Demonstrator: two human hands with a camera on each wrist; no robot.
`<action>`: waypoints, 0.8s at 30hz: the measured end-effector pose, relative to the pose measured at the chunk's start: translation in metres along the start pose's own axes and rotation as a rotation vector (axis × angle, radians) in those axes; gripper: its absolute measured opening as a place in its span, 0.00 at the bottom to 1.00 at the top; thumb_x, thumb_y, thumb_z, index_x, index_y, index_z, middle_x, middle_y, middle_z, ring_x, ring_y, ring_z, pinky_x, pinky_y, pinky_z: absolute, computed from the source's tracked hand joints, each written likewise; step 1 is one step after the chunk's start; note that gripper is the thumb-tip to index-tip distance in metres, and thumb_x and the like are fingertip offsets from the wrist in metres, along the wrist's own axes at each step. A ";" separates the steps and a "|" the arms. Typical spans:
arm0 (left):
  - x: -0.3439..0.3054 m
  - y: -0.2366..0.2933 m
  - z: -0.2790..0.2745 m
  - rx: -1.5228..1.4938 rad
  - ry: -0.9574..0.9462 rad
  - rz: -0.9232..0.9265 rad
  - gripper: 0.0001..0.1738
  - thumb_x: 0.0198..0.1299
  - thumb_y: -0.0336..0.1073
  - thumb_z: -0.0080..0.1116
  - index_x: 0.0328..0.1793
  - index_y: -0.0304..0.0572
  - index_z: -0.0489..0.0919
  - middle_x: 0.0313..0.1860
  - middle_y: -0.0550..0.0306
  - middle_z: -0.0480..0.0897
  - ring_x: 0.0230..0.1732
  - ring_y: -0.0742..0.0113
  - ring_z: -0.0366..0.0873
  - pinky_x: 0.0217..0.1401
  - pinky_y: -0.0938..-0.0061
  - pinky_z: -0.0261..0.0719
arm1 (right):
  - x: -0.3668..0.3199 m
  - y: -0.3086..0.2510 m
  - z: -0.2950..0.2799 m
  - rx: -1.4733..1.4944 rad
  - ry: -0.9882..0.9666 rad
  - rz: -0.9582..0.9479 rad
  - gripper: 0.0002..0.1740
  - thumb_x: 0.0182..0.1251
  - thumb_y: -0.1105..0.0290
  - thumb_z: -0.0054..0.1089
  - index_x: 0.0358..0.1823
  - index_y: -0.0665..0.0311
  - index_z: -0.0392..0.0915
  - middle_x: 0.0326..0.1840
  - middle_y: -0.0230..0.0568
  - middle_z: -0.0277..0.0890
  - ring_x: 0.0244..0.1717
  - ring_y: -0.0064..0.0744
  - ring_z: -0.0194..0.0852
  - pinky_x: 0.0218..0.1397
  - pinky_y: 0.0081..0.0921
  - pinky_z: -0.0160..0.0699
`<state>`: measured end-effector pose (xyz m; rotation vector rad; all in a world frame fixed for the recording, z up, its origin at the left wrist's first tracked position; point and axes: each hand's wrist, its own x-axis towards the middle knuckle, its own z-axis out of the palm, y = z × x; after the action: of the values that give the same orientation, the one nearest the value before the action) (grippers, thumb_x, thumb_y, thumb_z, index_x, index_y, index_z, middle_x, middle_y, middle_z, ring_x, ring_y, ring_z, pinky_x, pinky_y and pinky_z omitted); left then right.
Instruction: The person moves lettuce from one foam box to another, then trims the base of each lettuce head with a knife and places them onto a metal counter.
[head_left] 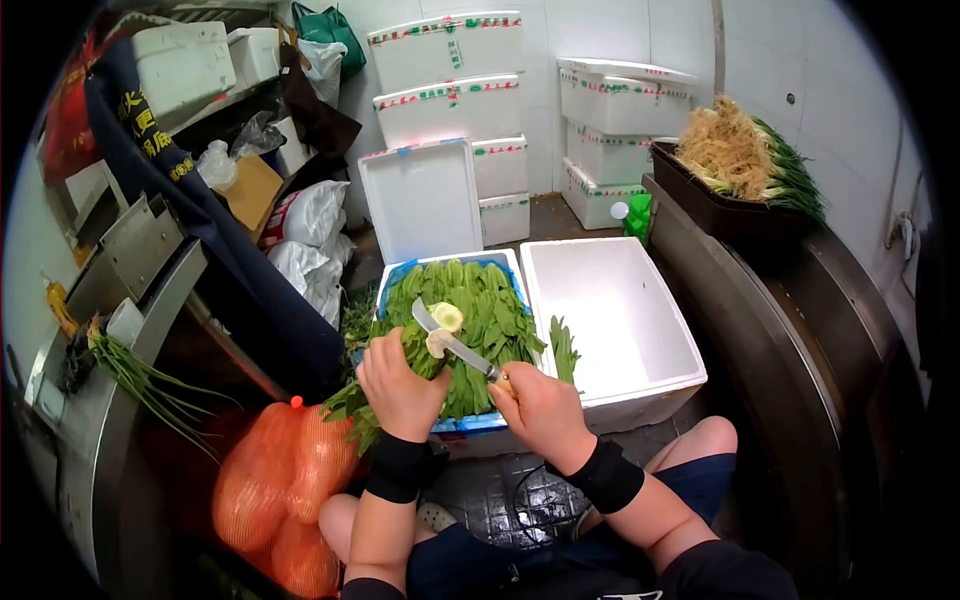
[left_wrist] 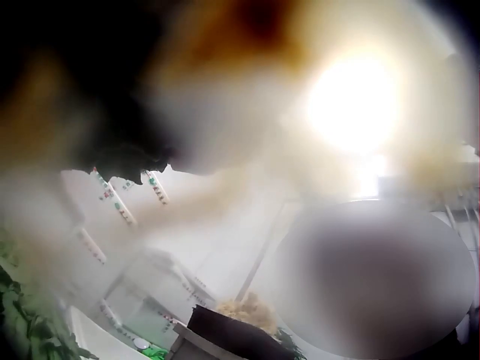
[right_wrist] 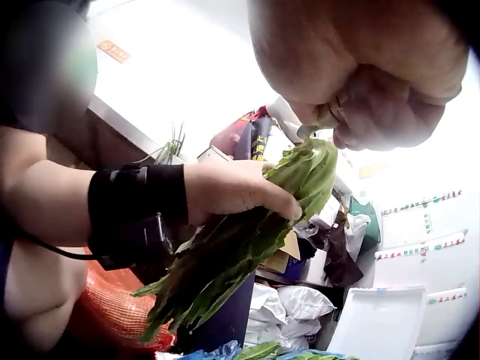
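Note:
My left hand (head_left: 400, 385) grips a head of leafy green lettuce (right_wrist: 232, 255), its leaves trailing down toward my wrist. Its pale cut stem end (head_left: 438, 343) points up past my fingers. In my right hand (head_left: 547, 415) is a knife (head_left: 470, 356), held by its light wooden handle, with the curved blade lying across that stem end. Below both hands, more leafy heads (head_left: 500, 335) fill a blue-lined white foam box (head_left: 513, 262). A round pale cut end (head_left: 447, 318) shows just beyond the blade. Heavy blur covers most of the left wrist view.
A second white foam box (head_left: 655, 290) stands at the right, a few leaves (head_left: 563, 350) at its edge. Foam boxes (head_left: 450, 105) are stacked behind. Orange net sacks (head_left: 270, 480) lie at left. Steel counters flank both sides; the right one bears a dark crate (head_left: 690, 195) of rooted greens.

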<state>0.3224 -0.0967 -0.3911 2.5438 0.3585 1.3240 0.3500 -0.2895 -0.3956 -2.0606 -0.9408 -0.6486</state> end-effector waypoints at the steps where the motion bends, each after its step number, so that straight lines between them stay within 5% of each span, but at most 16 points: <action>1: -0.001 0.000 -0.001 0.003 -0.002 0.000 0.36 0.38 0.37 0.76 0.56 0.40 0.74 0.47 0.50 0.76 0.53 0.46 0.74 0.56 0.57 0.69 | -0.001 -0.001 -0.001 -0.003 0.000 0.002 0.11 0.68 0.63 0.64 0.42 0.62 0.76 0.33 0.41 0.79 0.28 0.47 0.80 0.28 0.37 0.79; 24: -0.004 0.002 0.001 -0.029 -0.008 0.002 0.35 0.38 0.35 0.76 0.56 0.40 0.74 0.47 0.49 0.76 0.54 0.45 0.74 0.57 0.55 0.70 | 0.004 0.000 0.000 -0.040 0.018 -0.027 0.11 0.69 0.63 0.63 0.37 0.61 0.72 0.29 0.41 0.76 0.26 0.45 0.79 0.25 0.36 0.76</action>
<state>0.3216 -0.1002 -0.3942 2.5260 0.3330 1.3098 0.3526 -0.2879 -0.3924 -2.0767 -0.9540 -0.7040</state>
